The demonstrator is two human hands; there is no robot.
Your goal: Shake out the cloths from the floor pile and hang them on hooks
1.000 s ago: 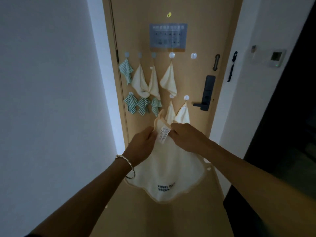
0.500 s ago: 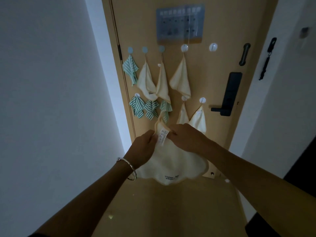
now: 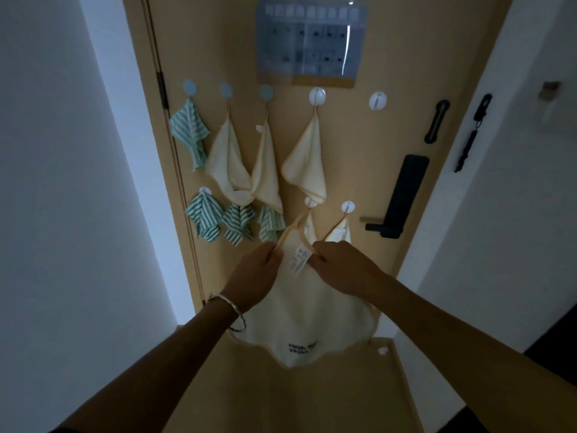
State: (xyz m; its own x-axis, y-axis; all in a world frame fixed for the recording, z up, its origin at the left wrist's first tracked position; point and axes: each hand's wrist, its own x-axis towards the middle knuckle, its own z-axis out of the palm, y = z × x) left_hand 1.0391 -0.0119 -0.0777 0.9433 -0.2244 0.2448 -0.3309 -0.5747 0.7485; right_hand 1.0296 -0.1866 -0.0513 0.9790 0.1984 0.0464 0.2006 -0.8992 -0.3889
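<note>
Though apart, left hand (image 3: pixel 254 273) and right hand (image 3: pixel 346 268) at cloth (image 3: pixel 306 314) corner.

I see tan door (image 3: pixel 390 57), two hook rows. Top: striped green cloth (image 3: pixel 187 132), three cream cloths (image 3: pixel 307 157), one bare hook (image 3: pixel 377 100). Bottom: three striped cloths (image 3: pixel 204 218), two cream ones (image 3: pixel 338 234).

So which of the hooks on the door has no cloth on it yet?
The white hook at the right end of the top row; of those in view, it alone is bare.
</note>
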